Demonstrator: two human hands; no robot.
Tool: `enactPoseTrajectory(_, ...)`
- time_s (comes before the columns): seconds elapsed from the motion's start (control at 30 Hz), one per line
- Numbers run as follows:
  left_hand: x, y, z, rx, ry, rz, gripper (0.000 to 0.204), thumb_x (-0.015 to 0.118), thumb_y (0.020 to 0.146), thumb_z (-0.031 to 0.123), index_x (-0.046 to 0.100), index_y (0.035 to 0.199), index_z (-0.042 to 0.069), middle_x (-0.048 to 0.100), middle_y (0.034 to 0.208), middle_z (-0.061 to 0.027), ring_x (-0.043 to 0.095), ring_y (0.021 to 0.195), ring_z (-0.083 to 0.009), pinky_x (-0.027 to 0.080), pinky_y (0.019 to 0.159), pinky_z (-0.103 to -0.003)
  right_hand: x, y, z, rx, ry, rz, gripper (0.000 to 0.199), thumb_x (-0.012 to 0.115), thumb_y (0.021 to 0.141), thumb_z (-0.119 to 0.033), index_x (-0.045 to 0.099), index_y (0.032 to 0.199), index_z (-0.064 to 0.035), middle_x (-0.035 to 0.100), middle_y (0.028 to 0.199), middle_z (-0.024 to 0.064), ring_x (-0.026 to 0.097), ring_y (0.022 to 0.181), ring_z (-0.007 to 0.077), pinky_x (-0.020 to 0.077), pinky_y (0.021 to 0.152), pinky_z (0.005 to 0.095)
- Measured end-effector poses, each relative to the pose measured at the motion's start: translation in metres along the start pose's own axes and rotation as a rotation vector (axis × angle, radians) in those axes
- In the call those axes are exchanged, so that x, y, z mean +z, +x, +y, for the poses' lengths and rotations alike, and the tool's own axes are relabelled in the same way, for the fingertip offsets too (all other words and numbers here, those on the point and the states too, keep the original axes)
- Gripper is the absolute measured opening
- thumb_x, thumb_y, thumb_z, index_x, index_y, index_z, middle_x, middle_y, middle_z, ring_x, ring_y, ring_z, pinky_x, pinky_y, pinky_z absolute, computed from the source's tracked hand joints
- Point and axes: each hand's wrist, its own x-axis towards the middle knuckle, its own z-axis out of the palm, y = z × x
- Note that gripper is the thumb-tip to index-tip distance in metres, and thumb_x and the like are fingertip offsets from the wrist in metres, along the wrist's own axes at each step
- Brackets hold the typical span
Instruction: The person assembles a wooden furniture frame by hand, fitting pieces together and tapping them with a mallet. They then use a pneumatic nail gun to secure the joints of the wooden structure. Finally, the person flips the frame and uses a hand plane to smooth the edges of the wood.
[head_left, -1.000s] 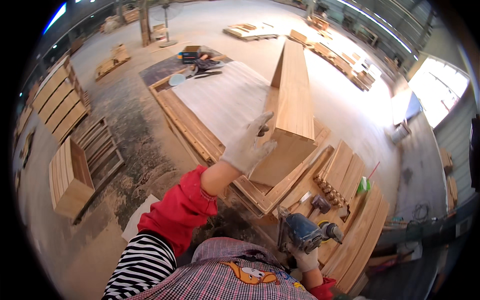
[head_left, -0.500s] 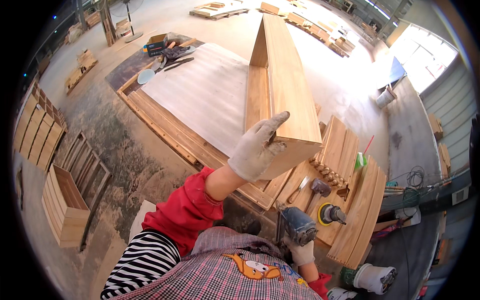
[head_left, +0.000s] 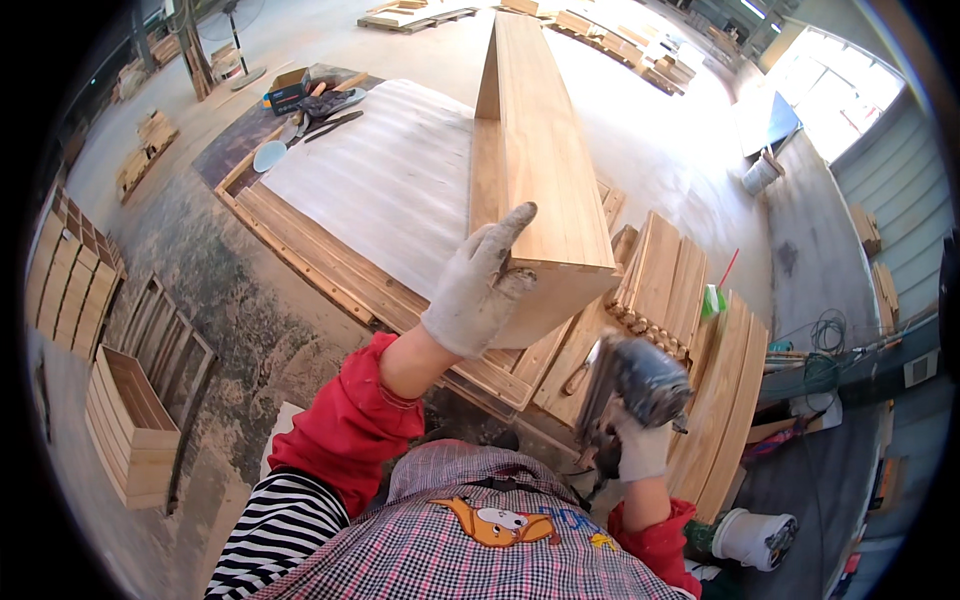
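Note:
My left hand [head_left: 472, 295], in a soiled white glove, grips the near corner of a long, pale wooden box frame [head_left: 560, 180]. The thumb and a raised forefinger lie at its top edge. The frame stands on edge on a white foam sheet [head_left: 370, 165] over the worktable. To its right, my gloved right hand [head_left: 642, 447] is wrapped round the handle of a dark nail gun [head_left: 648, 382]. The gun is held up in front of the planks, apart from the frame. Part of the grip and its fingers is hidden by the tool.
Wooden boards [head_left: 735, 370] and a row of knobbly wooden pieces [head_left: 650, 333] lie at the right. A small box [head_left: 288, 92] and a pale blue disc [head_left: 269, 155] sit at the table's far left. Drawer-like boxes [head_left: 135, 430] stand on the floor at left; a white bucket [head_left: 755, 538] stands lower right.
My right hand has lifted the nail gun up and to the right, now covering the sander and mallet on the boards. The frame and my left hand appear shifted slightly left as the view turned.

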Motion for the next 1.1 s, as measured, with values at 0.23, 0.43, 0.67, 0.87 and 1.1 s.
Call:
enactPoseTrajectory(0.23, 0.010, 0.000, 0.006, -0.012, 0.068, 0.042, 0.067, 0.056, 0.096, 0.032, 0.029, 0.143, -0.008, 0.037, 0.146, -0.0211, 0.037, 0.136, -0.0287, 0.029, 0.112, -0.037, 0.028, 0.028, -0.058, -0.166, -0.028, -0.012, 0.029, 0.070, 0.077, -0.004, 0.059, 0.104, 0.0004, 0.065, 0.096, 0.0055, 0.062, 0.083, 0.0143, 0.0513, 0.075, 0.0299)
enactPoseTrajectory(0.43, 0.015, -0.001, 0.004, 0.002, 0.105, 0.066, 0.063, 0.054, 0.093, 0.018, 0.029, 0.145, -0.006, 0.040, 0.140, -0.0209, 0.041, 0.126, -0.0278, 0.034, 0.104, -0.034, 0.033, 0.023, -0.065, -0.166, 0.050, -0.095, 0.038, 0.074, 0.076, -0.005, 0.057, 0.110, 0.0001, 0.066, 0.103, 0.0084, 0.064, 0.090, 0.0174, 0.0513, 0.080, 0.0305)
enactPoseTrajectory(0.67, 0.017, -0.005, -0.004, -0.037, -0.097, 0.082, 0.075, 0.060, 0.094, 0.025, 0.018, 0.148, -0.006, 0.028, 0.152, -0.0193, 0.031, 0.139, -0.0255, 0.026, 0.113, -0.037, 0.031, 0.027, -0.056, -0.097, 0.026, -0.111, 0.044, 0.074, 0.077, -0.004, 0.054, 0.115, 0.0007, 0.064, 0.108, 0.0090, 0.062, 0.097, 0.0190, 0.0505, 0.085, 0.0331)
enactPoseTrajectory(0.87, 0.022, -0.005, -0.021, 0.001, -0.032, 0.064, 0.083, 0.068, 0.089, 0.025, 0.017, 0.149, -0.003, 0.029, 0.151, -0.0174, 0.034, 0.135, -0.0218, 0.029, 0.110, -0.034, 0.034, 0.025, -0.060, -0.165, 0.040, -0.080, 0.042, 0.069, 0.078, -0.002, 0.055, 0.118, -0.0013, 0.062, 0.112, 0.0058, 0.059, 0.100, 0.0157, 0.0482, 0.088, 0.0305)
enactPoseTrajectory(1.1, 0.025, -0.008, -0.019, -0.048, 0.045, 0.063, 0.079, 0.067, 0.090, 0.020, 0.020, 0.149, -0.002, 0.034, 0.147, -0.0167, 0.043, 0.128, -0.0207, 0.036, 0.105, -0.033, 0.034, 0.026, -0.068, -0.271, -0.162, -0.090, 0.031, 0.072, 0.079, -0.008, 0.059, 0.106, -0.0005, 0.067, 0.099, 0.0082, 0.065, 0.090, 0.0196, 0.0518, 0.081, 0.0331)
